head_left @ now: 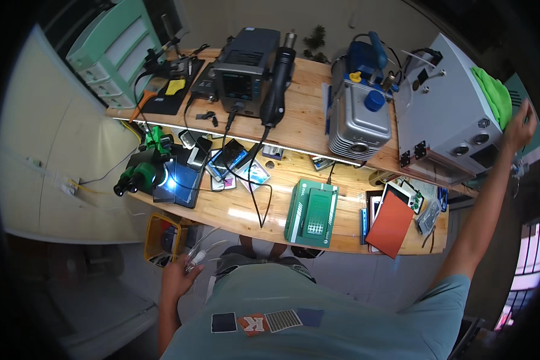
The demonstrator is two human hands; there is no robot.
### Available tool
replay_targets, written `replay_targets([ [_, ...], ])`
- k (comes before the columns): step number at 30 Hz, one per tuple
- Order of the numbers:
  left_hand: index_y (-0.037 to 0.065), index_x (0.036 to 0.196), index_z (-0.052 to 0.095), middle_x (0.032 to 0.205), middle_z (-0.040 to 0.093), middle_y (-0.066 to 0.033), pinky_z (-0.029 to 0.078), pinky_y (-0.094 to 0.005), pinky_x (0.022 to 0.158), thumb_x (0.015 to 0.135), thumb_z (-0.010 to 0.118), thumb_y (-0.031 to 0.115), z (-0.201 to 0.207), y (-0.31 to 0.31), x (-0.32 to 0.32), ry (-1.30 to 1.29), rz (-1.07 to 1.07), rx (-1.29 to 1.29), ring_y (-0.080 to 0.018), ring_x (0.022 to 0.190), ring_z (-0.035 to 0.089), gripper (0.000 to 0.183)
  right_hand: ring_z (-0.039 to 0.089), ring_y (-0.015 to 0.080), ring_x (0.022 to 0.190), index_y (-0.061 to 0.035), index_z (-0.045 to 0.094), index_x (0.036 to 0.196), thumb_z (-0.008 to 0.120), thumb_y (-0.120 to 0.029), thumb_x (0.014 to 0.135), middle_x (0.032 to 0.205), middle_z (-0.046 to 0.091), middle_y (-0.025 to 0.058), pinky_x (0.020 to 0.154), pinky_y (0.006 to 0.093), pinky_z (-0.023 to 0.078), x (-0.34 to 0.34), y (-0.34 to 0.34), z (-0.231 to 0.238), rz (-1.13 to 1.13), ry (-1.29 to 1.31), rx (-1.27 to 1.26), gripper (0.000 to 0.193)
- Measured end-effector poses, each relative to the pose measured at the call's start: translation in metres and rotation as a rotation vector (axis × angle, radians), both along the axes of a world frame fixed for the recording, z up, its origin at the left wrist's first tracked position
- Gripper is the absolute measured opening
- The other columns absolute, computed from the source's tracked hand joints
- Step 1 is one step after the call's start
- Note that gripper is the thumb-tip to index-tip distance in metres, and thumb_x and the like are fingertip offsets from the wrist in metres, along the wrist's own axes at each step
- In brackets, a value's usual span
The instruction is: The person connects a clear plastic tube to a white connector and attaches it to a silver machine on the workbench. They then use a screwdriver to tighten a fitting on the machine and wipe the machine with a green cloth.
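Observation:
Low at the left, beside the bench, my left hand (177,279) is closed around a white cable (197,258) with a thick white plug-like end; its loops stick out past the fingers. My right arm is stretched to the far right. There my right hand (521,127) is raised by the side of a large grey box-shaped machine (447,111), close to a bright green cloth (494,96) draped over its top edge. The fingers look curled, and what they hold, if anything, is hidden. Round knobs and a dark panel sit on the machine's front.
On the raised shelf stand a hot-air rework station (246,78) and a silver pump (360,114). Below are a green microscope (144,174), a green box-shaped device (312,213) and an orange-red sheet (391,225). A yellow basket (155,237) stands beneath the bench's left end.

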State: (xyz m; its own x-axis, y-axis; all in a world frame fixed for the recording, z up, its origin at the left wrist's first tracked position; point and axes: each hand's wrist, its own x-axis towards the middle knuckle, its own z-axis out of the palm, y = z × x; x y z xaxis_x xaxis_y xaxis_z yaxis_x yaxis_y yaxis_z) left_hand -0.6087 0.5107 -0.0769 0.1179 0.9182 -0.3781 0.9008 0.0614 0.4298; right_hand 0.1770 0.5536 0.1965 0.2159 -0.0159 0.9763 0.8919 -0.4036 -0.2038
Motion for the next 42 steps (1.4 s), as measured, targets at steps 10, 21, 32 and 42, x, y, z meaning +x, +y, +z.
replay_targets([
  [10,0.005,0.104,0.058,0.059,0.056,-0.0016,0.041,-0.0265,0.051,0.082,0.077,0.021,0.065,0.048,0.087,-0.735,-0.333,0.008,-0.0084,0.052,0.054,0.033,0.061,0.0199,0.071,0.005,0.063,0.079,0.06,-0.018,0.092,0.075,0.063,0.0136,0.067,0.0316,0.05,-0.283,-0.099,-0.152,1.025,0.653,-0.256,0.026],
  [21,0.002,0.123,0.046,0.087,0.066,-0.0044,0.051,-0.0278,0.067,0.095,0.063,0.018,0.037,0.059,0.123,-1.252,-0.644,-0.471,-0.0089,0.075,0.062,0.036,0.054,0.0216,0.12,0.005,0.053,0.131,0.075,-0.022,0.084,0.132,0.055,0.0144,0.104,0.0359,0.039,-0.509,-0.137,-0.222,1.378,1.401,-0.418,0.059],
  [32,0.002,0.116,0.06,0.097,0.066,-0.0223,0.05,-0.0456,0.082,0.095,0.055,0.022,0.009,-0.004,0.129,-0.491,-1.269,-0.132,-0.039,0.093,0.064,0.029,0.061,0.011,0.062,0.0003,0.063,0.086,0.069,-0.01,0.089,0.074,0.065,0.0061,0.063,0.0253,0.052,-0.483,-0.191,-0.249,1.2,1.63,-0.128,0.012],
  [42,0.001,0.089,0.066,0.067,0.066,-0.014,0.05,-0.0441,0.062,0.097,0.051,0.033,-0.023,-0.13,0.26,-0.645,-0.995,-0.326,-0.0323,0.063,0.066,0.037,0.055,0.0061,0.066,-0.0008,0.063,0.105,0.067,-0.018,0.092,0.079,0.063,0.0034,0.056,0.0196,0.04,-0.415,-0.313,-0.303,1.171,1.6,-0.338,0.022],
])
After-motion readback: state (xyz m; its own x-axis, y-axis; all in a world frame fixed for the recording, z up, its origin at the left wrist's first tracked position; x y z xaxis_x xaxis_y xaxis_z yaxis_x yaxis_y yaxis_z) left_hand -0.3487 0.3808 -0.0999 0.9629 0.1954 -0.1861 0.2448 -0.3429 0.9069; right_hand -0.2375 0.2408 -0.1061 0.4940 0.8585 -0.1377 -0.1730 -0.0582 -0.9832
